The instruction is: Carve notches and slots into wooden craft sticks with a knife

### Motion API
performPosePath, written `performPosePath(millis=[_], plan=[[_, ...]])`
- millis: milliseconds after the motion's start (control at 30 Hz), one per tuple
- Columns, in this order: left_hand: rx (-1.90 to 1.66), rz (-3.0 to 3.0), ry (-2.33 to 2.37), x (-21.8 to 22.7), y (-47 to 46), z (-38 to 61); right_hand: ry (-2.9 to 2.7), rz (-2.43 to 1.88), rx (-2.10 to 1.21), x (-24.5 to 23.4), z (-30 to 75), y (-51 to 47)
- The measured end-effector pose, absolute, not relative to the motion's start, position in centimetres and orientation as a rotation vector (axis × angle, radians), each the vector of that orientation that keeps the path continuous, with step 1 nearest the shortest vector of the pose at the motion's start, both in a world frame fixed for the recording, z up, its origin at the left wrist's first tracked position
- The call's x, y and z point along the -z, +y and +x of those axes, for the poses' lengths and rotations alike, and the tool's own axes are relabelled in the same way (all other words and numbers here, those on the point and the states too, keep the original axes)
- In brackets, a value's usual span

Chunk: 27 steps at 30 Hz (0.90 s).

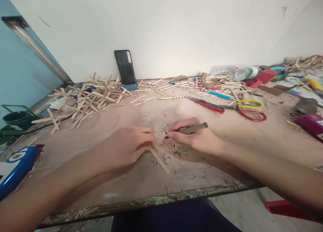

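My left hand (135, 142) rests on the table with its fingers curled, pressing on one end of a flat wooden craft stick (160, 160). The stick slants toward the table's front edge, and faint marks show near its middle. To the right, my right hand (193, 136) is closed around a wooden-handled tool (194, 128) in a pen-like grip. Its thin dark tip points left and down, close to the tabletop and apart from the stick. The exact kind of tool is unclear. Green and dark crumbs lie scattered on the wood between and below my hands.
Piled craft sticks (93, 100) cover the back left, beside an upright phone (125, 67). Behind my right hand lie a pencil (171, 98), red-handled pliers (209, 105), scissors (248, 110) and a blue pen (217, 94). A plastic bottle (242, 73) lies farther back. Left stands a green container (19, 119).
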<state>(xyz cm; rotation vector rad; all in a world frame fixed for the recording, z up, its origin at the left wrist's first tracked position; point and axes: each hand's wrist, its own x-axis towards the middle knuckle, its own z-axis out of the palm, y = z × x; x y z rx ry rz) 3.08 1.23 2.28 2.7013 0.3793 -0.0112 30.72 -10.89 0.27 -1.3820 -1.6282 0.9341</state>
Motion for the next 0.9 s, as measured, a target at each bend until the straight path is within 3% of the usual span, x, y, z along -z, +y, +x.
performPosePath(millis=[900], plan=[[-0.394,2.764,0.116,0.5,0.6,3.4,-1.622,-1.438,-1.067,-0.6,31.2,-10.9]])
